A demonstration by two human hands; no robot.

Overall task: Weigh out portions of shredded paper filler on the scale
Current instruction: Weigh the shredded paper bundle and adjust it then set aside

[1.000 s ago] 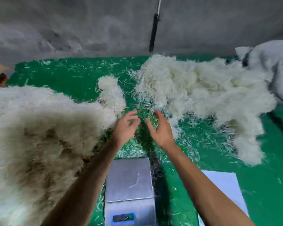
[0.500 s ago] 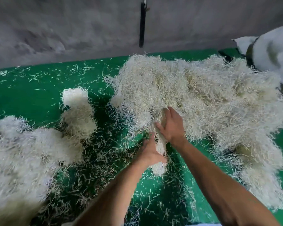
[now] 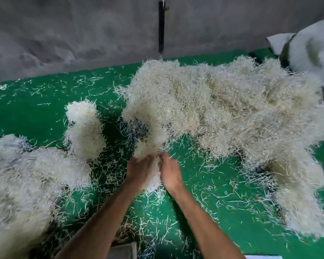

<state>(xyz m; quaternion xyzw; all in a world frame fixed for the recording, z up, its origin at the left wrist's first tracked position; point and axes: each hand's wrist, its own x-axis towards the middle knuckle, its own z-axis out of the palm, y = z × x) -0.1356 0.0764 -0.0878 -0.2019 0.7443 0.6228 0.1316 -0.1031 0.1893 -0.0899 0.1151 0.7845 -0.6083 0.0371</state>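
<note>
Here a paper clump (image 3: 151, 176) sits gripped between both hands' fingers (image 3: 138, 165).

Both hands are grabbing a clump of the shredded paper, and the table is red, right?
Not quite. Both hands, left hand and right hand, do grip a clump of shredded paper, but the table is green, not red. The head view shows it.

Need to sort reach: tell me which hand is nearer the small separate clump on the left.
Left. The left hand is just right of the small clump and nearer the camera; the right hand lies beyond it, farther right.
</note>
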